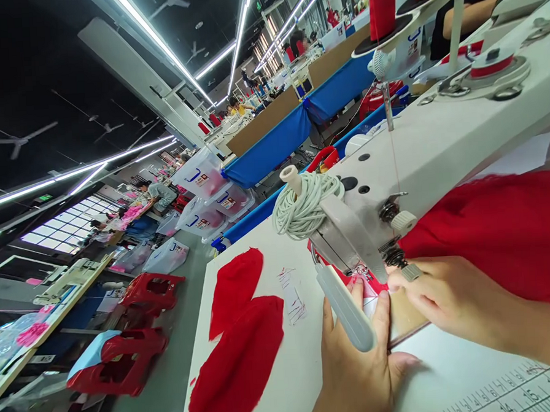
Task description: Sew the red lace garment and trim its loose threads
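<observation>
A sewing machine (367, 213) stands in front of me, its needle area low at the middle right. Under its presser foot lies a strip of red fabric (375, 285). My left hand (356, 355) rests on the work with its fingers stretched out, their tips close to the presser foot. A grey lever (345, 307) passes in front of that hand. My right hand (450, 295) has bent fingers closed at the fabric's edge, right of the needle; a tension knob hides part of them. Two red fabric pieces (241, 361) lie flat at the left of the white table (305, 346).
A large red cloth (493, 231) spreads behind my right hand. A bundle of pale cord (305, 207) hangs on the machine head. A printed ruler (520, 396) runs along the front edge. Red stools (121, 361) and clear plastic boxes (199, 173) stand left; people work farther off.
</observation>
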Motion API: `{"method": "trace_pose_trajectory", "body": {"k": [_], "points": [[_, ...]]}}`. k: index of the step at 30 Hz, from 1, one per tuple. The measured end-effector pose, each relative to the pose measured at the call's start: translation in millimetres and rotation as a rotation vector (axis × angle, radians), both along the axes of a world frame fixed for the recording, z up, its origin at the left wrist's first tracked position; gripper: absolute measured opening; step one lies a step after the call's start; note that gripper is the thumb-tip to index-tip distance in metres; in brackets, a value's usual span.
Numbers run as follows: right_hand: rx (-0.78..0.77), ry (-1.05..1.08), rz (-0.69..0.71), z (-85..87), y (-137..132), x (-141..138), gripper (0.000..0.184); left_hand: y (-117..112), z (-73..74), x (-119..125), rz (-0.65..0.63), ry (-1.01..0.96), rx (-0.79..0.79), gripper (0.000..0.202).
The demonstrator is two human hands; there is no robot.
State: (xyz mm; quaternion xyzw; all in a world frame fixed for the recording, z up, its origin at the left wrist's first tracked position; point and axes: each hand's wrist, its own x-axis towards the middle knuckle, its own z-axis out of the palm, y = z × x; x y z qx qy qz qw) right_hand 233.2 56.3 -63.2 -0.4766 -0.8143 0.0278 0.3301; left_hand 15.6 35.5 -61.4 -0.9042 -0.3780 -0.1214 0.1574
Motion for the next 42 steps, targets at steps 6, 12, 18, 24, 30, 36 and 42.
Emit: {"method": "trace_pose_trajectory", "body": {"k": [6,12,18,24,30,36,42], "points": [[0.143,-0.091,0.089,-0.9,-2,1,0.031,1,-5.6,-2,-0.032,-0.057,0.049,0.083],[0.166,-0.118,0.105,-5.7,0,0,0.028,-2,-11.3,2,-0.014,-0.058,0.034,0.084],[0.129,-0.096,0.087,-8.8,-2,0,0.027,-3,-12.0,3,0.0,-0.046,0.051,0.086],[0.124,-0.083,0.089,-6.8,-2,-1,0.027,-2,-16.0,2,-0.013,-0.019,0.063,0.086],[0.107,-0.068,0.099,-13.4,-1,-1,0.027,-2,-15.7,2,-0.007,-0.022,0.043,0.085],[0.164,-0.08,0.063,-10.8,-2,-3,0.027,-3,-18.4,-1,0.018,0.021,-0.002,0.088],[0.187,-0.102,0.044,-0.8,1,-5,0.026,-3,-17.7,-3,0.037,0.053,-0.1,0.092]]}}
